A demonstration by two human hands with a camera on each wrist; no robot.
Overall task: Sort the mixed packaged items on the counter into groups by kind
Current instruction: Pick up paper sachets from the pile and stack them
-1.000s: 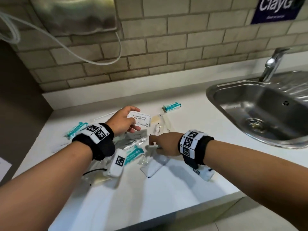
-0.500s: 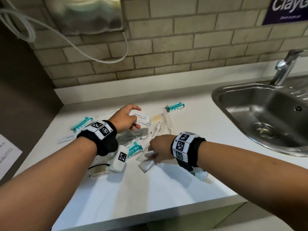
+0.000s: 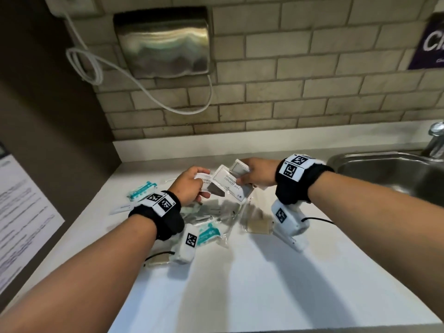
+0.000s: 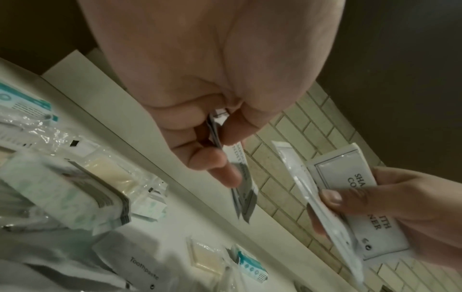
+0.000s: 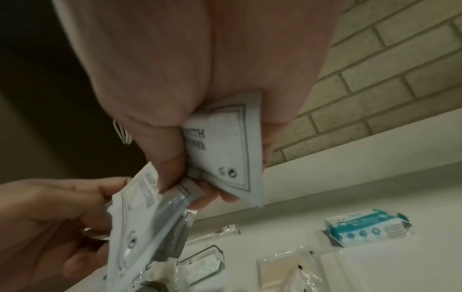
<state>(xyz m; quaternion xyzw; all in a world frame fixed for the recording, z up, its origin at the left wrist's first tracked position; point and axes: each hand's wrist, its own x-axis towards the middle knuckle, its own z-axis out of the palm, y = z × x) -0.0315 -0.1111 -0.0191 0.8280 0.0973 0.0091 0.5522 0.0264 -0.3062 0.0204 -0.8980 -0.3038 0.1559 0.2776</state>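
Both hands are raised above a pile of mixed packets on the white counter (image 3: 264, 284). My left hand (image 3: 200, 183) pinches a few thin white shampoo sachets (image 3: 204, 180) between thumb and fingers; the left wrist view shows them edge-on (image 4: 240, 177). My right hand (image 3: 242, 171) grips more white shampoo-with-conditioner sachets (image 3: 228, 185), with printed text visible in the right wrist view (image 5: 225, 148). The two bundles meet edge to edge between the hands. How many sachets each hand holds is hidden by the fingers.
Under the hands lie teal toothbrush packets (image 3: 141, 189), a teal wipes pack (image 3: 209, 233), wrapped soap bars (image 3: 258, 227), a toothpaste sachet (image 4: 140, 262) and clear wrappers. Another teal pack (image 5: 367, 229) lies by the backsplash. A steel sink (image 3: 384, 169) lies to the right, and a hand dryer (image 3: 163, 42) hangs on the brick wall.
My right hand has lifted off the counter with sachets and moved up and left to meet the left hand's sachets. The left hand stayed about where it was.
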